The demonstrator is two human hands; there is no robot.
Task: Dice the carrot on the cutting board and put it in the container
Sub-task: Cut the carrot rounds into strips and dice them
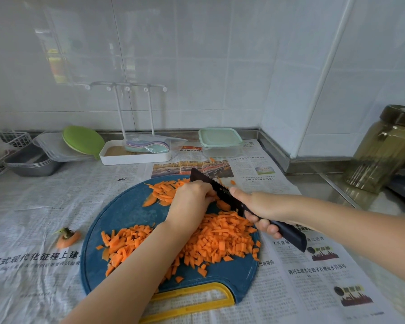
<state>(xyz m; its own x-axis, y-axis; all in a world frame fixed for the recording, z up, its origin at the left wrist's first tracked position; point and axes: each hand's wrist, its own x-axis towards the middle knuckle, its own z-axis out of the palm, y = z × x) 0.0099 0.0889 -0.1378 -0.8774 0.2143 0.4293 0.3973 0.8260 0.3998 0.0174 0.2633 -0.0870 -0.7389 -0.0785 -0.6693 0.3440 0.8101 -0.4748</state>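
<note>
Nearest edge: round blue cutting board (131, 213), yellow handle (197, 298) toward the person, lying on newspaper (33, 206) that covers the surface.

Diced carrot (225, 239) is heaped across the near half of the board. The left forearm passes over the heap.

Left grip (189, 202): fingers curled down on the board's far half, knuckles against the flat of the blade. It seems to pin a bundle of carrot strips (164, 190) under the fingertips, but the contact itself is hidden by the hand. More strips fan out just left of and beyond this grip.

Right grip (260, 209): closed round the knife (211, 181) where the dark handle meets the blade, thumb extended along the blade's side. The blade slants away to the left, with its edge down beside the left knuckles.

Carrot top (68, 237) lies on the newspaper, left of the board.

Far side: lidded clear container (220, 142) near the wall, well apart from the board. White tray (136, 155) is to its left, and a jar (381, 150) stands at far right.
</note>
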